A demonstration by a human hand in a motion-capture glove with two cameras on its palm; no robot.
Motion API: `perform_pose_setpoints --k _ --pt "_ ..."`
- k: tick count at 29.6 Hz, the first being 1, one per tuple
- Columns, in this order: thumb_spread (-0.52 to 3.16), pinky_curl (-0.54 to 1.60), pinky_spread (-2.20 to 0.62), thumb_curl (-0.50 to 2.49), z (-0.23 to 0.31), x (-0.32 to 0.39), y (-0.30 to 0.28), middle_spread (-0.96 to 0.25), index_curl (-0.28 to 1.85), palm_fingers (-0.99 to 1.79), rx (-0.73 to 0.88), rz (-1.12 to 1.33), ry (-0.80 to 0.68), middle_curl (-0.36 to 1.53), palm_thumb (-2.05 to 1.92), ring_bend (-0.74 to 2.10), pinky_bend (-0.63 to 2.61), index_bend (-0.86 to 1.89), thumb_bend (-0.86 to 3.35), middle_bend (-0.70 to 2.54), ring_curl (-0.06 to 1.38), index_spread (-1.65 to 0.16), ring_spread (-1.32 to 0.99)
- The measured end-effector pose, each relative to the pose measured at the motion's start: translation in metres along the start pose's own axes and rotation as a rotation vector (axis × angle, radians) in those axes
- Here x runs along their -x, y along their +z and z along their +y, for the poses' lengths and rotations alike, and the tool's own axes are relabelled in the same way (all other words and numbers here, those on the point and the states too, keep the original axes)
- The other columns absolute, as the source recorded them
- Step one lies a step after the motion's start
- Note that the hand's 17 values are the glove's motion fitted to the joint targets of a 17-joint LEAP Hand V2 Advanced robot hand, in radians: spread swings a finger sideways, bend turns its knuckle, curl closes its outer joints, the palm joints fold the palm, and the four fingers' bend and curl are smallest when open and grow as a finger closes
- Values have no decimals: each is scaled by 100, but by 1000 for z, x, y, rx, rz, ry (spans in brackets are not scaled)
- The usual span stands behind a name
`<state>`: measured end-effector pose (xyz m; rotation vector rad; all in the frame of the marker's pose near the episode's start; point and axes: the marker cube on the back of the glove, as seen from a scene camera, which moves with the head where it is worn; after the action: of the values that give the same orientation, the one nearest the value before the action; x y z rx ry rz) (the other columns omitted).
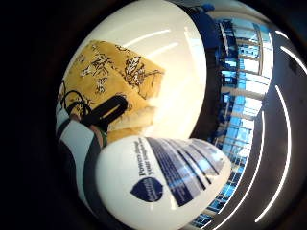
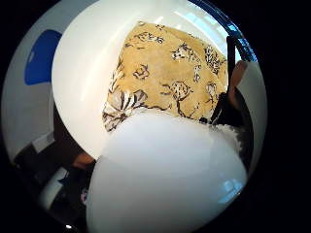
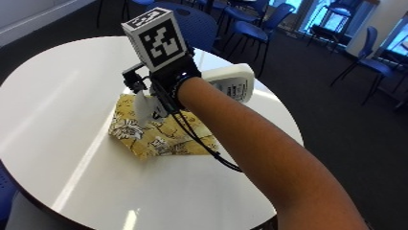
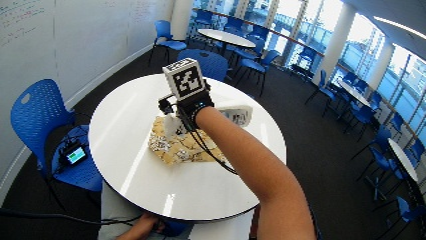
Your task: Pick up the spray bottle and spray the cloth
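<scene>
Outside view: gloved right hand [image 3: 167,79] is holding the white plastic spray bottle [image 3: 232,82] tilted above the folded yellow patterned cloth [image 3: 159,130] on the round white table [image 3: 57,96]; fingers curled round it, I judge. Palm views: bottle [image 2: 165,174] is filling the frame, cloth [image 1: 115,76] just beyond. Keep nozzle aimed at cloth centre w/ short squeezes.

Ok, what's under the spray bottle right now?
The yellow patterned cloth on the round white table; the white plastic spray bottle is above it in the gloved hand. The nozzle is hidden.
</scene>
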<state>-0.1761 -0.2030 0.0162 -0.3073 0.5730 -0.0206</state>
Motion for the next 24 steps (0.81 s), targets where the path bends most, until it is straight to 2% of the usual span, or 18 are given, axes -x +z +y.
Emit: perform_pose_setpoints --k 13,24 --pt "42 40 -30 75 -2 6 7 -20 55 136 13 62 -5 53 96 69 44 18 -3 71 47 -30 -22" --pt "41 39 -30 75 -1 -1 14 -20 55 136 10 10 21 53 96 69 44 18 -3 71 46 -30 -22"
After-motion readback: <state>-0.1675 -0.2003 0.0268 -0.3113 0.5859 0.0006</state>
